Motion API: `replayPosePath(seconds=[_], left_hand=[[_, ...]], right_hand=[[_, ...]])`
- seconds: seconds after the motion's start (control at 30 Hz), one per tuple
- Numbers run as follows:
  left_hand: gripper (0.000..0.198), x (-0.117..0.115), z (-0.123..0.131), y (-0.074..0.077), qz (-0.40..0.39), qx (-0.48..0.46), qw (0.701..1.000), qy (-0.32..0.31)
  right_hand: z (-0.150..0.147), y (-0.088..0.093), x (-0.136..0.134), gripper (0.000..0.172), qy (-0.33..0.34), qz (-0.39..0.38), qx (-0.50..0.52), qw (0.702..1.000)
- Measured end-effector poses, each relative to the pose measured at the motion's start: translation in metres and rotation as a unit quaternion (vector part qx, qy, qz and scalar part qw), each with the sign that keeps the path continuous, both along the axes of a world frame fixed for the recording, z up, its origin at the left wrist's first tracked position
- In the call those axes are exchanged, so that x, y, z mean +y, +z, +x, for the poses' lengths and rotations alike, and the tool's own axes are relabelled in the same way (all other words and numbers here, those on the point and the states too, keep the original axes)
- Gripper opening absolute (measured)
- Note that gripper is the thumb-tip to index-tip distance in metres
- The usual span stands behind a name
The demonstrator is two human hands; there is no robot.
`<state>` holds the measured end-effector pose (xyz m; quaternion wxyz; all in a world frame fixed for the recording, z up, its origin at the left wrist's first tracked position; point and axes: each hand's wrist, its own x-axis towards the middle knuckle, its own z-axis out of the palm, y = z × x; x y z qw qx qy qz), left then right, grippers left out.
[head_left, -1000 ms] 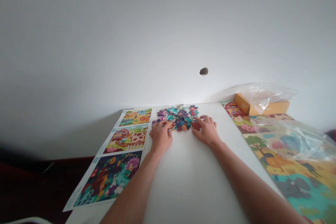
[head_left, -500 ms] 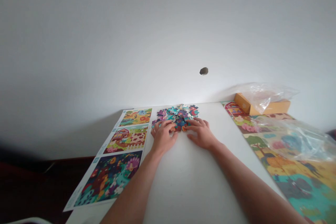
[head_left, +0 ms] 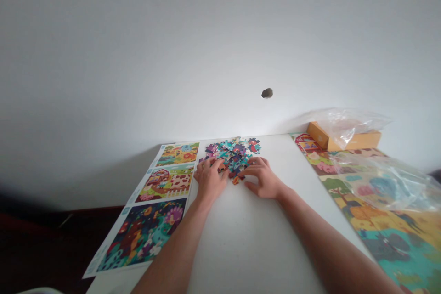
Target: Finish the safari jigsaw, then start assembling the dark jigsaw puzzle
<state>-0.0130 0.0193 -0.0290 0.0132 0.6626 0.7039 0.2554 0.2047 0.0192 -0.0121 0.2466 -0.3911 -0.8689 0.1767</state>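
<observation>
A loose pile of colourful jigsaw puzzle pieces (head_left: 233, 154) lies at the far part of a white table (head_left: 248, 243). My left hand (head_left: 209, 180) rests on the pile's near left side, its fingers over several pieces. My right hand (head_left: 262, 177) lies at the pile's near right side, with its fingertips touching the pieces. Between the hands, a small orange puzzle piece (head_left: 235, 180) sits at the pile's front edge. Neither hand visibly holds a piece.
Left of the pile, a white sheet shows several illustrated scenes (head_left: 151, 211). To the right lie a large farm-scene picture (head_left: 372, 225), partly under transparent plastic (head_left: 382, 181), and an orange cardboard box (head_left: 344, 140). A wall stands behind the table.
My right hand has slid left and toward me along the pile's near edge. My left hand has shifted slightly, and the pieces at the front are pushed together, with an orange piece now showing between my hands.
</observation>
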Motion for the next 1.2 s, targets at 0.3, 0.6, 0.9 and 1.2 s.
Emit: replayPosePath(seconds=[0.3, 0.6, 0.9, 1.2], left_hand=[[0.053, -0.001, -0.001, -0.001, -0.018, 0.011, 1.000, -0.017], [0.039, 0.005, -0.011, -0.007, -0.015, -0.012, 1.000, -0.003], [0.040, 0.007, -0.010, -0.004, -0.009, -0.035, 0.999, 0.000], [0.046, 0.008, -0.005, -0.005, -0.006, -0.085, 0.996, -0.032]], right_hand=[[-0.001, 0.009, -0.005, 0.039, 0.014, -0.004, -0.007, 1.000], [0.001, 0.006, -0.005, 0.047, 0.056, -0.028, 0.034, 0.997], [-0.008, 0.010, -0.016, 0.041, 0.099, -0.067, 0.003, 0.993], [-0.003, -0.009, 0.003, 0.047, -0.177, 0.010, -0.033, 0.984]])
